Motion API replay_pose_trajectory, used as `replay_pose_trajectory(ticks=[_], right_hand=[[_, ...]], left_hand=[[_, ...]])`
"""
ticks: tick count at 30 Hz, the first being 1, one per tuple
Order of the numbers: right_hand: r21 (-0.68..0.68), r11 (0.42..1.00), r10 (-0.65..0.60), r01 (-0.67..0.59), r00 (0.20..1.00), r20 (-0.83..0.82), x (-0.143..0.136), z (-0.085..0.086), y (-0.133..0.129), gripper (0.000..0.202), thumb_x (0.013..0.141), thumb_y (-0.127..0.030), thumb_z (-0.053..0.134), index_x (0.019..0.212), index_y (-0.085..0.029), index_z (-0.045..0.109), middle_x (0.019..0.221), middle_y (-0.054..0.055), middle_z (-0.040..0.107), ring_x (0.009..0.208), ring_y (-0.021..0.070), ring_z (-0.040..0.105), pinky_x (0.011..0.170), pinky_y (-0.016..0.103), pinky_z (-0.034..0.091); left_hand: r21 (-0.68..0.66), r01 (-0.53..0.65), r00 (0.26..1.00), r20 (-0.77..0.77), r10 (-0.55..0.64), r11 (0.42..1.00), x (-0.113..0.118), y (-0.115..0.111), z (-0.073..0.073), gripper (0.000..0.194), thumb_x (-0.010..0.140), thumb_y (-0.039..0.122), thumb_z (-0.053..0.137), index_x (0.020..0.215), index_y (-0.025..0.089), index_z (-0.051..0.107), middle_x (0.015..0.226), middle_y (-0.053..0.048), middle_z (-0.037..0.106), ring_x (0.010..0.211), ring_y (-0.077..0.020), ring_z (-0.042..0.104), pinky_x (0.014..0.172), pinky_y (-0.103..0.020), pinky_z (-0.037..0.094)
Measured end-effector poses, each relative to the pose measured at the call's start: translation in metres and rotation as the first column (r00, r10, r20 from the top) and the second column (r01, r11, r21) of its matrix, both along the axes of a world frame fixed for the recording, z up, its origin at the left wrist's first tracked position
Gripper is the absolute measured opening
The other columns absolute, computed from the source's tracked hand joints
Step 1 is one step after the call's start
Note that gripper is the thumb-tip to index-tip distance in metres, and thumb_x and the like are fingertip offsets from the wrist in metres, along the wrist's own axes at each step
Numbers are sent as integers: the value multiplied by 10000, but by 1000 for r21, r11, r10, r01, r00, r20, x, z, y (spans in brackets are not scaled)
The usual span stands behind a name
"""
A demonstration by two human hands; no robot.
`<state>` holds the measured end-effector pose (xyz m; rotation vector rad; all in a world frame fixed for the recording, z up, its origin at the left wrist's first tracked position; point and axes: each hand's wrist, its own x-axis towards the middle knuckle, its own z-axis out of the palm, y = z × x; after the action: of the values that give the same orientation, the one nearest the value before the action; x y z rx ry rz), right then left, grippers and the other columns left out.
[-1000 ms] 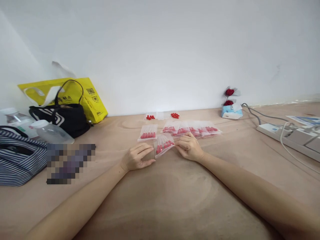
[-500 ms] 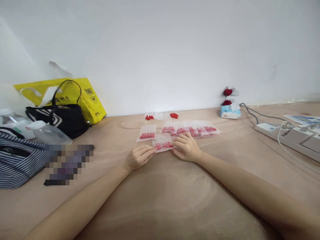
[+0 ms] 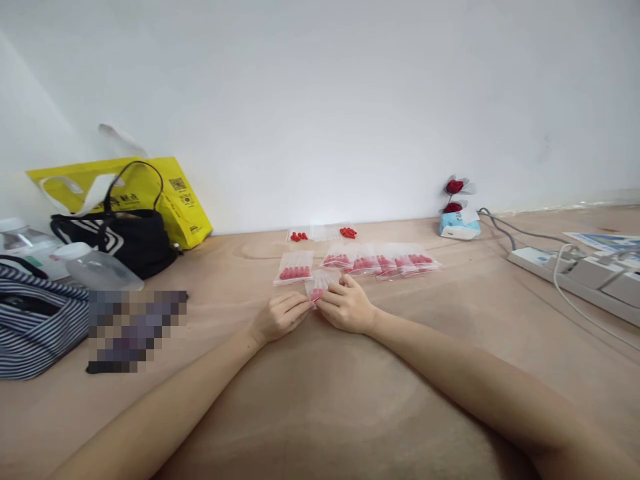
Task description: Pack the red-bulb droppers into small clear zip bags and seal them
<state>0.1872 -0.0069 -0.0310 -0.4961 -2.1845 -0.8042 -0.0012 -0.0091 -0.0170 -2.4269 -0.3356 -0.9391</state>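
A small clear zip bag (image 3: 319,285) with red pieces inside lies on the table between my hands. The fingertips of my left hand (image 3: 284,315) pinch its near left corner. My right hand (image 3: 347,305) is closed on the near edge, close to the left fingertips, and covers the bag's right part. Just behind to the left lies another bag of red pieces (image 3: 294,268). Several filled bags (image 3: 387,261) overlap in a row behind my right hand. Farther back are two small groups of loose-looking red pieces, one on the left (image 3: 299,237) and one on the right (image 3: 348,233).
On the left stand a yellow bag (image 3: 187,213), a black bag (image 3: 143,240), a plastic bottle (image 3: 100,267) and a striped bag (image 3: 45,333). A tissue pack (image 3: 459,225) with red roses is at the back right, near a power strip (image 3: 550,268) with cables.
My right hand has moved left along the bag's near edge, toward my left hand, and now hides more of the bag. My left hand has stayed almost in place.
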Motion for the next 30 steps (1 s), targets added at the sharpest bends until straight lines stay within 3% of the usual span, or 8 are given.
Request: replay_pose_trajectory(ticks=[7, 15, 19, 22, 25, 27, 30], right_hand=[[-34, 998, -47, 47, 999, 27, 12, 2, -2, 250, 839, -139, 391, 625, -160, 518, 569, -12, 501, 604, 108, 366, 583, 306, 178], [-49, 991, -121, 126, 987, 107, 56, -1, 3, 262, 858, -127, 365, 668, -155, 545, 632, 13, 552, 651, 116, 426, 623, 301, 216], [-103, 968, -229, 227, 974, -1, 89, -5, 3, 241, 844, -161, 393, 670, -152, 559, 634, 24, 577, 615, 120, 437, 618, 302, 225], [-203, 954, -245, 221, 964, -104, 96, -6, -1, 204, 837, -208, 437, 692, -164, 575, 649, 18, 595, 614, 118, 464, 617, 295, 245], [-392, 914, -172, 101, 974, -149, 79, -5, -5, 185, 822, -291, 475, 735, -177, 593, 732, 28, 616, 687, 135, 512, 658, 293, 304], [-517, 856, -70, -8, 989, -132, 63, -4, -7, 198, 801, -345, 503, 866, -189, 607, 917, 60, 610, 812, 158, 534, 714, 297, 357], [-639, 763, 60, -97, 995, -79, 44, -1, -10, 337, 788, -379, 517, 1077, -211, 557, 1153, 96, 513, 966, 183, 514, 813, 321, 394]], left_hand=[[-19, 4, 1000, 1, -4, 1000, 1, -1, -1, 131, 758, 79, 509, 856, 137, 575, 767, -50, 666, 687, -122, 615, 657, -240, 527], [-91, 7, 999, 47, -3, 996, -5, -4, -1, 126, 749, 83, 526, 832, 155, 586, 742, -42, 664, 695, -118, 622, 656, -226, 526], [-150, -33, 995, 91, 47, 988, -21, -2, -1, 129, 742, 94, 537, 820, 178, 597, 721, -23, 670, 686, -114, 628, 651, -215, 520], [-303, -22, 996, 77, 47, 953, -29, -6, 1, 127, 746, 114, 526, 790, 198, 612, 731, -14, 672, 687, -108, 629, 644, -199, 510], [-579, -47, 992, 68, 106, 814, -25, -14, 4, 127, 721, 188, 547, 831, 197, 610, 827, -39, 661, 748, -131, 618, 683, -228, 501], [-765, -79, 954, 128, 272, 639, -17, -17, 6, 198, 716, 277, 546, 885, 182, 582, 896, -61, 632, 800, -157, 602, 700, -262, 494], [-949, 5, 783, 200, 589, 315, 1, -14, 9, 243, 731, 394, 498, 792, 163, 541, 785, -41, 599, 747, -161, 588, 679, -284, 483]])
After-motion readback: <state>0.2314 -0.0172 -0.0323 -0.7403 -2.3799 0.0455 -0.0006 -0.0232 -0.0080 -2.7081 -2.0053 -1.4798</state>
